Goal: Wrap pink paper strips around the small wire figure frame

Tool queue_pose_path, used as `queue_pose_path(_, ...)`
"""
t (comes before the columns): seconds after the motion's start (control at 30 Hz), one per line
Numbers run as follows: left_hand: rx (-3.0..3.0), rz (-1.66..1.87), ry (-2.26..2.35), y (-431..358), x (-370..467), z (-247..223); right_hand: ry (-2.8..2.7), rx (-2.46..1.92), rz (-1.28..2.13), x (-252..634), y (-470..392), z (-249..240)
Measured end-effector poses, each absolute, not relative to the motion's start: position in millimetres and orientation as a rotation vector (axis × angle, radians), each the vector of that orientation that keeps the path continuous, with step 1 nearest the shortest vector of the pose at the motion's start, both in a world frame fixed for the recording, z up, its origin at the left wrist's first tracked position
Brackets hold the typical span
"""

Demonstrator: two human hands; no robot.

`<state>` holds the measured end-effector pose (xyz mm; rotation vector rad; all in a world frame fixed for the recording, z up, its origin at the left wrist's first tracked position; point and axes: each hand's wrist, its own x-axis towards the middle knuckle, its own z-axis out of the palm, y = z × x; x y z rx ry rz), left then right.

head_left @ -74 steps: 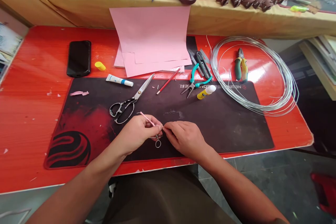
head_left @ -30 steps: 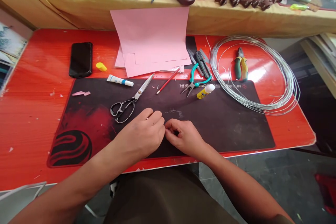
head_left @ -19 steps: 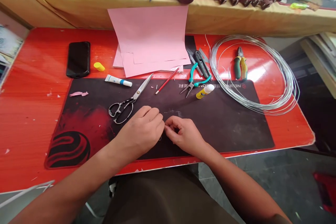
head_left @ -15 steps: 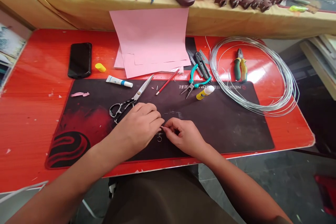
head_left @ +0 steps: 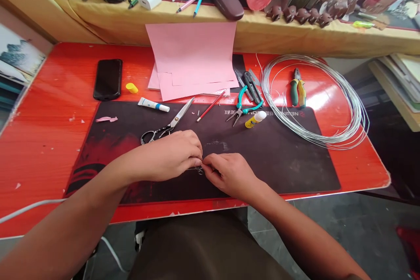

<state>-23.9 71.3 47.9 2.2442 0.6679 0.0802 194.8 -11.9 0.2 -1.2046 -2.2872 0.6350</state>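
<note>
The thin silver wire piece with small curled loops (head_left: pixel 200 171) is hanging between the hands, its loops showing just below the fingertips in the head view. Compared with half a second ago, the left hand (head_left: pixel 175 154) is lying flatter, its wrist bent more level and covering more of the black-handled steel scissors (head_left: pixel 177 118); this is suggesting fine finger work at one end of the wire. Both hands are pinching narrowly on the piece, the right hand (head_left: pixel 231 175) by thumb and forefinger, though the exact contact is staying hidden. Beyond, pink paper sheets (head_left: pixel 197 52), a yellow-and-white glue stick (head_left: pixel 255 120) and a large silver wire coil (head_left: pixel 357 100) are lying around the black-and-red mat (head_left: pixel 269 153) on the glossy red table (head_left: pixel 42 96). A tan cloth-covered shelf (head_left: pixel 262 37) is running behind; grey floor (head_left: pixel 328 218) is showing below.
</note>
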Motion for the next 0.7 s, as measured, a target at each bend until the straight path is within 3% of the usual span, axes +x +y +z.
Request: queue_pose_path(0.7, 2.159, 0.118, 0.735, 76, -25, 38, -2.227, -1.217, 0.730, 194, -10, 4)
